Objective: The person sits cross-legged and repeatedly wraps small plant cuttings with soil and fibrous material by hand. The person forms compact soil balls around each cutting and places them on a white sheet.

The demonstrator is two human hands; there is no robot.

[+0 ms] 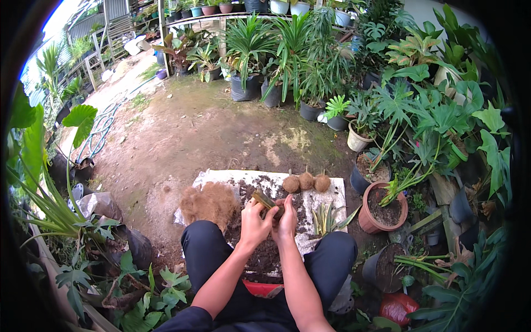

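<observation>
Head view: both hands meet over the soil-strewn white sheet [337,207], on a short greenish-brown plant piece [262,198] held above the dark soil [260,255]. Its lower end is covered by fingers and cannot be made out; the left hand's [255,226] fingertips pinch it, while the right hand [286,219] curls against its right side, closure there unclear. The near edge of the sheet is hidden by the forearms and knees, and a red object [263,289] between the legs is partly covered. The long axis is tilted, exposed end pointing far and left, other end running near and right. Fibre pile [210,203] borders the work at left, three fibre balls [306,181] at the far edge, striped-leaf plant [325,219] at right. Beyond the sheet, open earth ground [193,127] extends to the far potted plants [246,87].
</observation>
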